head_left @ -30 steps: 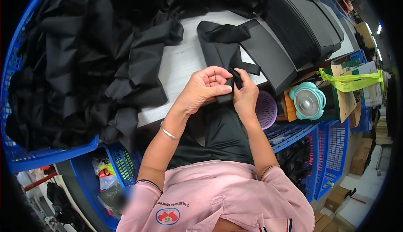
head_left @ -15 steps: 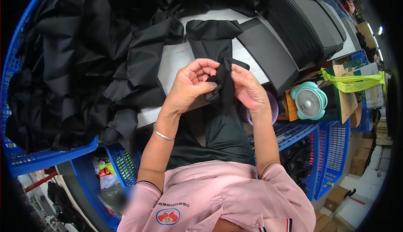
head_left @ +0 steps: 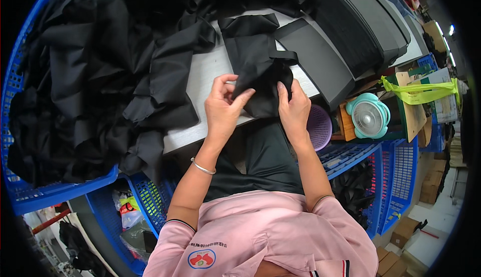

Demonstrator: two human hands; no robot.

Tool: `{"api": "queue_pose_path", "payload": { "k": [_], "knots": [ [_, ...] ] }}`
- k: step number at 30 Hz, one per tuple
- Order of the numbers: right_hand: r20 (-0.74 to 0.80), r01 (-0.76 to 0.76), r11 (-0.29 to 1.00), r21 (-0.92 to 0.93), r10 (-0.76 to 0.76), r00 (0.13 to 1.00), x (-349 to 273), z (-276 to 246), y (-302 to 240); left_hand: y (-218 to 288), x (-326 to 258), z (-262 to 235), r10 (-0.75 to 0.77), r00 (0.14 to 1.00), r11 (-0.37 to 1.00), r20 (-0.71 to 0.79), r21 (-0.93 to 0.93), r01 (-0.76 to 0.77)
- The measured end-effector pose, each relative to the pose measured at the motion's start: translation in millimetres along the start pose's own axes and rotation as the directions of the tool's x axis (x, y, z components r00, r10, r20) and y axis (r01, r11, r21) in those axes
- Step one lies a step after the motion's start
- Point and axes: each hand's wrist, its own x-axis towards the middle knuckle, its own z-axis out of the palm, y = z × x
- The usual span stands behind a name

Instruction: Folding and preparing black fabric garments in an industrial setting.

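Between my hands, a black fabric piece (head_left: pixel 258 59) with a short strap loop (head_left: pixel 284 56) at its right edge lies spread over the front of the white table (head_left: pixel 203 74). My left hand (head_left: pixel 224 101) pinches its left side between thumb and fingers. On the right side, my right hand (head_left: pixel 294 104) grips the cloth, thumb on top and fingers tucked behind. The lower end of the fabric reaches the table's front edge, above my lap. What lies under the cloth at my fingertips is hidden.
Heaped black fabric (head_left: pixel 95 76) fills a blue crate (head_left: pixel 65 189) on the left. Right of the cloth lie a flat dark panel (head_left: pixel 318 59) and stacked black pieces (head_left: pixel 350 26). A teal fan (head_left: pixel 370 118) and purple basket (head_left: pixel 319 127) stand at the right, above another blue crate (head_left: pixel 396 187).
The fabric was bunched up between my raised fingertips; now it is spread flatter on the table. My hands have moved lower and hold its two sides.
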Motion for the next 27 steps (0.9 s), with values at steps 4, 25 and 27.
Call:
{"api": "queue_pose_path", "payload": {
  "k": [4, 25, 27],
  "knots": [
    [0.049, 0.176, 0.98, 0.095, -0.182, 0.982, -7, 12, -18, 8, -9, 11, 0.087, 0.995, 0.995, 0.042, -0.052, -0.085],
    [0.021, 0.108, 0.994, -0.026, -0.107, 0.994, 23, -22, 27, 38, 33, -24, 0.448, 0.885, 0.814, -0.131, 0.469, -0.342],
    [0.071, 0.041, 0.999, 0.025, -0.043, 0.997, 31, -28, 33, 37, 45, -31, 0.429, 0.882, 0.812, -0.195, 0.51, -0.282]
  ]
}}
